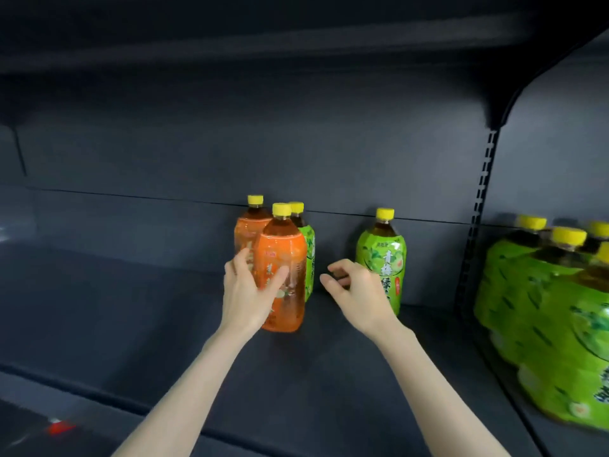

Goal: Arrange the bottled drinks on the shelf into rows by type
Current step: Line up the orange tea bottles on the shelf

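Two orange-labelled bottles with yellow caps stand on the dark shelf (138, 311), one in front (286, 258) and one behind it (245, 230). A green-labelled bottle (308, 255) stands tucked behind the front orange one. My left hand (247, 291) wraps around the front orange bottle, thumb across its label. Another green bottle (384, 255) stands alone to the right. My right hand (354, 288) hovers between the two groups, fingers curled and apart, holding nothing, close to the lone green bottle.
A tight group of several green bottles (540, 311) fills the neighbouring bay on the right, beyond a slotted upright post (478, 219). Another shelf (263, 44) overhangs above. A red tag (61, 427) shows on the shelf's front edge at lower left.
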A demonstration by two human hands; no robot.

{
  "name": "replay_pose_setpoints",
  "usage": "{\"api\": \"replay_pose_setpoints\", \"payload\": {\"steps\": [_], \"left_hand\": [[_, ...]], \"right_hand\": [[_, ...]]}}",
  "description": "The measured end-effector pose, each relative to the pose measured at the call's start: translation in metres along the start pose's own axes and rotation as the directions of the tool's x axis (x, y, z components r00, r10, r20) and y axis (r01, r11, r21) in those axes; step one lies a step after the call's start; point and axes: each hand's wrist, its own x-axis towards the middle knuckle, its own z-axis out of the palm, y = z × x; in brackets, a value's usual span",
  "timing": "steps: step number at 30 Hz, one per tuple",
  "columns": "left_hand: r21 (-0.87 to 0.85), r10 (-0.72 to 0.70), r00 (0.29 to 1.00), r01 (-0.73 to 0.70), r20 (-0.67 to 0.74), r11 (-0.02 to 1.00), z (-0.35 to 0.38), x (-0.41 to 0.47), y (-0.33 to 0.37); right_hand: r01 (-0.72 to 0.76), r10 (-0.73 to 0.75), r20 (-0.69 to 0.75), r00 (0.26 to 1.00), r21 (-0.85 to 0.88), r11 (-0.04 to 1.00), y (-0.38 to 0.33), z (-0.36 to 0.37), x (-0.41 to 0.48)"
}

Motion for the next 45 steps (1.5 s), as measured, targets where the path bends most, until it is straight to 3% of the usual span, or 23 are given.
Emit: {"api": "replay_pose_setpoints", "payload": {"steps": [5,11,13,16,18,21,23,30,40,45], "left_hand": [[-0.275,0.042,0.948,0.048,0.314,0.960,-0.003,0.043,-0.030],[-0.355,0.200,0.842,-0.010,0.501,0.935,-0.010,0.063,-0.046],[-0.372,0.235,0.852,-0.052,0.467,0.927,-0.011,0.071,-0.053],[-0.279,0.255,0.963,-0.220,0.093,0.935,-0.005,0.092,-0.070],[-0.171,0.219,0.973,-0.229,-0.075,0.958,0.001,0.114,-0.080],[-0.233,0.039,0.992,-0.010,0.118,0.972,0.013,0.135,-0.090],[-0.354,0.021,0.973,0.064,0.231,0.933,0.019,0.139,-0.098],[-0.298,0.072,0.942,0.030,0.327,0.954,-0.002,0.144,-0.106],[-0.449,0.070,0.887,0.162,0.457,0.879,-0.048,0.087,-0.086],[-0.519,0.087,0.879,0.194,0.468,0.833,-0.065,0.067,-0.075]], "right_hand": [[-0.098,0.086,0.061,0.994,0.240,0.966,-0.018,0.042,0.035],[-0.185,0.171,0.071,0.983,0.442,0.878,-0.024,0.071,0.047],[-0.202,0.198,0.056,0.979,0.440,0.875,-0.024,0.073,0.046],[-0.204,0.223,0.005,0.975,0.430,0.880,-0.025,0.076,0.043],[-0.192,0.231,-0.036,0.972,0.439,0.878,-0.028,0.078,0.043],[-0.184,0.244,-0.068,0.967,0.477,0.860,-0.029,0.082,0.041],[-0.187,0.250,-0.071,0.966,0.479,0.858,-0.029,0.085,0.040],[-0.258,0.322,-0.038,0.946,0.518,0.816,-0.034,0.088,0.037],[-0.289,0.361,-0.013,0.932,0.572,0.767,-0.051,0.095,0.019],[-0.246,0.389,-0.088,0.917,0.644,0.725,-0.066,0.093,-0.005]]}}
